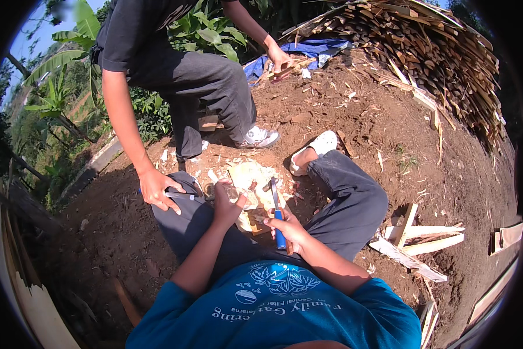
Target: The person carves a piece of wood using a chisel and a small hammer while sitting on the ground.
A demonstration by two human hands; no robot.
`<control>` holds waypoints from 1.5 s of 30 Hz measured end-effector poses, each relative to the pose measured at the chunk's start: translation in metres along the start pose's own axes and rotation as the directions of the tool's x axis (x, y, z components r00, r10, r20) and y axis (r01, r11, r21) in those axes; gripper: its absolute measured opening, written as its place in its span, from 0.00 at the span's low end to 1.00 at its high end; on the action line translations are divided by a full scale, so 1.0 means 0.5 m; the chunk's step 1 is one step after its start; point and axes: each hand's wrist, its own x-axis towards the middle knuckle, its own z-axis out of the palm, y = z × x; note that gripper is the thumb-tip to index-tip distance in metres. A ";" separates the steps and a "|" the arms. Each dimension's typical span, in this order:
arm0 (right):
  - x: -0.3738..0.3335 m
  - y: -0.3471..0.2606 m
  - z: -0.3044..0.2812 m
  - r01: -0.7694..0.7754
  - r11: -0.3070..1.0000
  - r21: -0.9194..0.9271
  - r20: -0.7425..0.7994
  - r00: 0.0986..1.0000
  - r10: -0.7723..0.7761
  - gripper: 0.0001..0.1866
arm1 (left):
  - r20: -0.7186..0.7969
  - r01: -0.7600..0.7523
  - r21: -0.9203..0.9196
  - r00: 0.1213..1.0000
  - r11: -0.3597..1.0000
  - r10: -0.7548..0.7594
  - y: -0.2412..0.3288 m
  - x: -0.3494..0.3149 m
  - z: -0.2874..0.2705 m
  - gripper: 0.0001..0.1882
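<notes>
1. I see my right hand [289, 230] gripping a blue-handled hammer [277, 216], its head over a pale wood block [251, 185] on the dirt between my legs
2. My left hand [225, 203] rests on the block's near edge, fingers curled; what it pinches I cannot tell
3. Pale chips [215, 171] around the block suggest work is partly done, the block not yet split
4. A standing person's hand [159, 189] touches my left knee
</notes>
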 end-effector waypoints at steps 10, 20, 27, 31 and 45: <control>-0.048 0.000 0.035 -0.140 0.940 0.312 0.305 0.951 0.040 0.28 | -0.074 0.111 -0.055 0.991 0.992 -0.114 0.011 0.007 0.007 0.18; -0.043 0.005 0.044 -0.153 0.932 0.330 0.496 0.868 -0.033 0.33 | -0.023 0.222 -0.283 0.971 0.933 -0.238 0.011 0.014 0.001 0.19; -0.018 0.012 0.074 -0.275 0.811 0.517 0.514 0.857 -0.036 0.37 | 0.013 0.192 -0.159 0.981 0.968 -0.193 0.005 0.000 -0.018 0.21; -0.010 -0.008 0.086 -0.262 0.867 0.424 0.520 0.854 0.003 0.37 | 0.039 0.266 -0.206 0.964 0.942 -0.264 0.023 -0.002 -0.018 0.24; 0.034 -0.031 0.084 -0.008 0.976 -0.217 0.392 0.915 0.094 0.25 | -0.024 0.411 -0.225 0.904 0.883 -0.427 0.046 0.022 -0.020 0.22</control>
